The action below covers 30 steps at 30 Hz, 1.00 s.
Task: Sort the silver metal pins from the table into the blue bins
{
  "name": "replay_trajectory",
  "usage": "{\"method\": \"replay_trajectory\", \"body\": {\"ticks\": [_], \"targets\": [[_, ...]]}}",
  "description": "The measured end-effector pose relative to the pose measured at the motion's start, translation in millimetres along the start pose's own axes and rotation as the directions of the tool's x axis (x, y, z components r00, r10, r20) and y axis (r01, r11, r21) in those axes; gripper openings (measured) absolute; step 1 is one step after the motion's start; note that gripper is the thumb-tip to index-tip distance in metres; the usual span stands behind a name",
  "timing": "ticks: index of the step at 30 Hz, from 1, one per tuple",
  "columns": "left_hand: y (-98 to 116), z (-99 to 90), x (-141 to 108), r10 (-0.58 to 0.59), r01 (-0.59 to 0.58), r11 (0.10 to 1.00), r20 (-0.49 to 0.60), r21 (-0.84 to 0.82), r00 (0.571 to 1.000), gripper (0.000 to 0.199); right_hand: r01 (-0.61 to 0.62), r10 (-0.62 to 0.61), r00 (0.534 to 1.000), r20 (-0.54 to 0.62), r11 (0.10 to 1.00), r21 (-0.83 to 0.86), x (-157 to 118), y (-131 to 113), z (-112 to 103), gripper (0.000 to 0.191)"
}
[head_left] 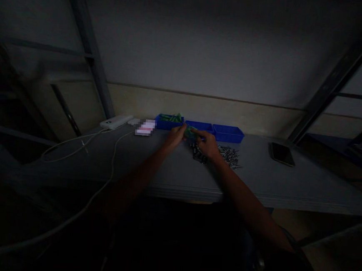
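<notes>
Two hands busy with one small green packet (190, 131), held up above the grey table (178, 175), in front of the middle blue bin (202, 125). Gripped at the left edge by the left hand (175, 136), thumb and fingers drawn in narrow; pinched at the right edge by the right hand (209, 146), with fingertips set against the front. Probably very light, judging by its look; likely soft and thin-skinned, apt to crease, perhaps a little slick under bare fingers. Unlikely to shatter, but maybe ready to tear under a hard tug. Best taken by opposite edges, with flat fingertips and little squeeze on the middle. Too dark to tell of any contents or open end.

Just below the right hand, partly hidden by it, a loose heap of small metal pieces (229, 156), slender and shiny toward the right, darker toward the left. Along the back, a row of blue bins: left bin (164, 126) with more green packets (173, 118) inside, then middle, then right bin (227, 135). Well apart to the right, a phone (282, 154), lying flat. To the left, a white power strip (116, 122) and cable (113, 159). All around, a dim room with metal posts (89, 57) and a pale wall (206, 54).
</notes>
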<state>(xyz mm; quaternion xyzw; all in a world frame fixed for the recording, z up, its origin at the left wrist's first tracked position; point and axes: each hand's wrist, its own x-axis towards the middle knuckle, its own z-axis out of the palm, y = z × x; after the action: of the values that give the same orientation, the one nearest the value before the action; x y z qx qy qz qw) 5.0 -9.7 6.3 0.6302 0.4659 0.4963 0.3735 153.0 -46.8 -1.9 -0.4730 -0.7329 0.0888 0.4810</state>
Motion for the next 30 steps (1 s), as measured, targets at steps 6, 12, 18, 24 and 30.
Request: {"method": "replay_trajectory", "body": {"ticks": [6, 12, 18, 24, 30], "targets": [[-1.1, 1.4, -2.5, 0.254, -0.254, 0.967, 0.001, 0.019, 0.967, 0.013, -0.198, 0.209, 0.977, -0.044, 0.964, 0.176, 3.0, 4.3, -1.3, 0.028], [5.0, 2.4, -9.1, 0.490, -0.492, 0.836, 0.072, 0.242, 0.869, 0.019, -0.380, 0.426, 0.904, 0.026, 0.775, 0.505, 6.8, 3.9, -2.8, 0.049], [5.0, 2.1, -12.6, 0.489, -0.517, 0.804, 0.167, 0.293, 0.856, 0.024, -0.367, 0.424, 0.906, -0.017, 0.804, 0.468, 6.4, 6.9, -2.3, 0.038], [3.3, 2.4, -6.8, 0.149, -0.154, 0.988, 0.153, 0.023, 0.977, 0.029, -0.184, 0.232, 0.965, -0.126, 0.934, 0.305, 5.2, 5.2, -4.4, 0.031], [4.0, -1.6, -3.8, -0.186, 0.214, 0.953, 0.144, -0.214, 0.972, 0.041, -0.125, 0.137, 0.989, -0.057, 0.976, 0.181, 0.9, -0.3, -2.5, 0.031]]}}
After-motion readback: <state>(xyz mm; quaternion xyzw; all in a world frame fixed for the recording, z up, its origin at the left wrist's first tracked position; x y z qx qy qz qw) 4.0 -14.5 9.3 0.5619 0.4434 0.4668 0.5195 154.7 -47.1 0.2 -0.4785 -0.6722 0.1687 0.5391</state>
